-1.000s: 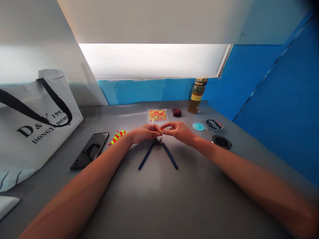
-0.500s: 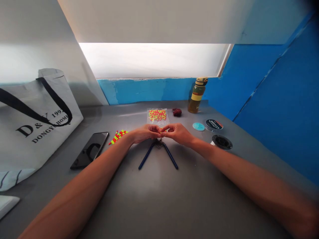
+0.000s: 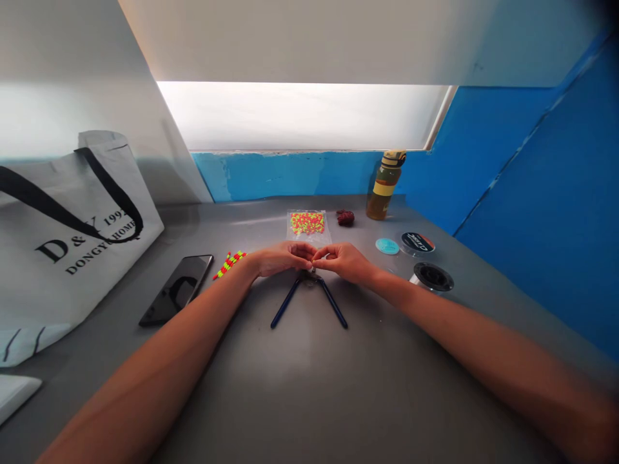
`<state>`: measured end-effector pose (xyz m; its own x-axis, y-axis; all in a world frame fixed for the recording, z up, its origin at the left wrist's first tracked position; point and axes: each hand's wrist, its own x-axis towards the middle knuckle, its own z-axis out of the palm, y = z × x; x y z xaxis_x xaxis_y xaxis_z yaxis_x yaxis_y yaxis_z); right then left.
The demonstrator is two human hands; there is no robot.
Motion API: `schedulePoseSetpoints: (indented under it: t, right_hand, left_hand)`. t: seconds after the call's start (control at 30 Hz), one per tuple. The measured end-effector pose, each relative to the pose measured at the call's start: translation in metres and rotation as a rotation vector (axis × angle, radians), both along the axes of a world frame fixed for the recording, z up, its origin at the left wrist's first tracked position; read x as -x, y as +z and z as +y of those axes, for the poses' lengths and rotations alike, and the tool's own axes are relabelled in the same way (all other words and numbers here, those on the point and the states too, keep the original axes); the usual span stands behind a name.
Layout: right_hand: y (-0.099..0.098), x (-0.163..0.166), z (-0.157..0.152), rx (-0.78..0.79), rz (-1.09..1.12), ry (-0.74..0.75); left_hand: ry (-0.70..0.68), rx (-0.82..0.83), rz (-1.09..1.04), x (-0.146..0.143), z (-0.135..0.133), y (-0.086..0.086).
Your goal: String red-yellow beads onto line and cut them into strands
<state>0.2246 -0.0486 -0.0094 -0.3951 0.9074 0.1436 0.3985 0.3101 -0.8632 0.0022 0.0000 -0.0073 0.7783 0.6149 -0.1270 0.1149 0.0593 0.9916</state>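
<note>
My left hand [image 3: 289,258] and my right hand [image 3: 344,261] meet fingertip to fingertip above the grey table. Each is closed in a pinch; whatever lies between the fingertips is too small to make out. Just below them on the table are pliers [image 3: 333,303] with dark blue handles spread apart, their head partly covered by my hands. Behind the hands lies a clear bag of red and yellow-green beads [image 3: 307,222]. To the left of my left wrist is a bunch of red and yellow-green striped pieces [image 3: 229,264], partly behind the forearm.
A black phone [image 3: 176,290] and a white tote bag [image 3: 91,238] are on the left. On the right are a spool [image 3: 434,277], a round black-labelled lid [image 3: 418,243], a light-blue disc [image 3: 387,246], a dark red bundle [image 3: 345,218] and a bottle [image 3: 385,187].
Both hands stay together in nearly the same place, with small shifts at the fingertips. The whole view has moved slightly; the things on the table lie as before.
</note>
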Motion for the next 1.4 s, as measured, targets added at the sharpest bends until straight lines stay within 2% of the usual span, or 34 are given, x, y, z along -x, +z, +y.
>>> schedulePoseSetpoints:
  t: [0.27, 0.67, 1.4]
  right_hand:
    - [-0.0029, 0.0014, 0.0005, -0.004, 0.016, 0.052]
    - [-0.0051, 0.0019, 0.0011, -0.057, -0.077, 0.048]
    - [-0.0092, 0.0010, 0.0036, -0.043, -0.031, 0.087]
  left_hand:
    - [-0.005, -0.001, 0.018, -0.0026, -0.0039, 0.0043]
    - [0.014, 0.016, 0.038, -0.0062, -0.0063, 0.0062]
    - [-0.009, -0.017, 0.066, -0.0077, -0.0065, 0.0068]
